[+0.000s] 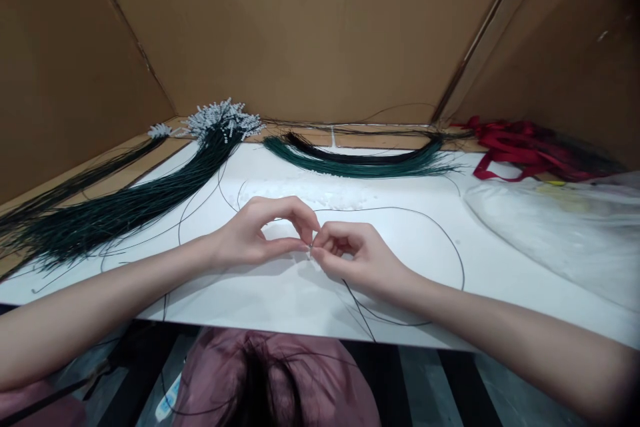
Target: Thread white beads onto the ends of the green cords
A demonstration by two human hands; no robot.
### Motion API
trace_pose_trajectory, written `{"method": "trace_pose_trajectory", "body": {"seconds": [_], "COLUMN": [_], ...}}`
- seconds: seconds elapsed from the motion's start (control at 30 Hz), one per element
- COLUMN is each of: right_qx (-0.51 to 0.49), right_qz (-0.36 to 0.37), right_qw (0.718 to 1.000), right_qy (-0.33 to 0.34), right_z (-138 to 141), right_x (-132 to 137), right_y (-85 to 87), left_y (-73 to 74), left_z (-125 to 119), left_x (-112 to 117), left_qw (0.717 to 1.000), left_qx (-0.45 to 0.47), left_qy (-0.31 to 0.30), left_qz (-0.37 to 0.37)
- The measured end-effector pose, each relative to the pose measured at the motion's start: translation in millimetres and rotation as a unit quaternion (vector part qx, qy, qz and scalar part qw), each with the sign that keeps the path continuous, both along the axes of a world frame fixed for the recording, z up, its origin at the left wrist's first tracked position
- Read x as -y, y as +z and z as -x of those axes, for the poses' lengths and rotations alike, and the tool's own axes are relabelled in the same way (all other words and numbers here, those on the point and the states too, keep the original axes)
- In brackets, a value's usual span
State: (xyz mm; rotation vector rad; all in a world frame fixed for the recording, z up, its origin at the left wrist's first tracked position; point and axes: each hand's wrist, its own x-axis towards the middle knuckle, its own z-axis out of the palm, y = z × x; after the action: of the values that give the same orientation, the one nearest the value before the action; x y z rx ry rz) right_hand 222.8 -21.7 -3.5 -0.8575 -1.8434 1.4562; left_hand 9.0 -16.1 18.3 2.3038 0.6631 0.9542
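My left hand and my right hand meet above the white tabletop, thumb and forefinger of each pinched together. A long thin dark cord runs in a wide loop around my right hand, and its ends trail over the near edge. Between the fingertips is a tiny white bit, possibly a bead; the fingers mostly hide it. Just beyond the hands lie many small white beads, scattered in a loose heap.
A thick bundle of dark green cords with clustered white beaded ends lies left. More green and black cords curve along the back. Red ribbon and a clear plastic bag sit right. Brown panels enclose the table.
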Motion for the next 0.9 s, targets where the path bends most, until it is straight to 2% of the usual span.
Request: {"method": "trace_pose_trajectory", "body": {"seconds": [0.13,0.57,0.9], "right_qx": [0.004,-0.006,-0.033], "right_qz": [0.000,-0.015,-0.026], "right_qw": [1.000,1.000,0.998], "right_qy": [0.000,-0.001,-0.037], "right_z": [-0.2,-0.9,-1.8], "right_x": [0.4,0.0,-0.3], "right_y": [1.4,-0.4,-1.0], "left_y": [-0.5,-0.5,1.5], "left_z": [1.1,4.2,3.1], "left_x": [-0.4,-2.5,1.4], "left_qw": [1.000,1.000,0.997], "left_qx": [0.000,-0.010,-0.022], "left_qy": [0.017,0.011,0.038], "left_qz": [-0.014,-0.027,-0.066]}}
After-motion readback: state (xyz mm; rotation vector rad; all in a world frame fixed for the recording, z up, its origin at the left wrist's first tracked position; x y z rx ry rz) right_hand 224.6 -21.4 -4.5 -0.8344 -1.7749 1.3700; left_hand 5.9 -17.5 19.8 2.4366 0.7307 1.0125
